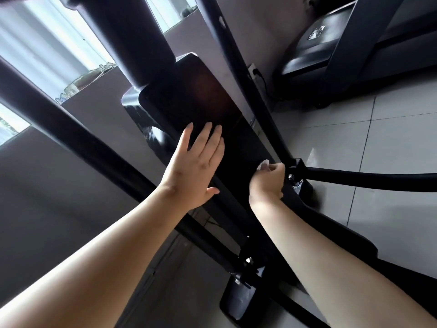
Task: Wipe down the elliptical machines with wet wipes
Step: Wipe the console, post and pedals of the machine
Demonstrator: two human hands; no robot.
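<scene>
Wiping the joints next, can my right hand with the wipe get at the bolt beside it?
Probably yes. The right hand grips the wipe right beside the bolt, and nothing shows between them. The left hand lies flat on the housing, clear of that path.

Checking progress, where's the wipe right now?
Head view, right of centre: the wipe is bunched in the right hand, against the black housing, beside the arm joint.

No legible text in view. One pale label (316, 32) sits on the black motor cover of the treadmill (305, 59): white blocks on dark, too blurred to read. Dark housing of the elliptical machine (201, 102): no lettering made out.
</scene>
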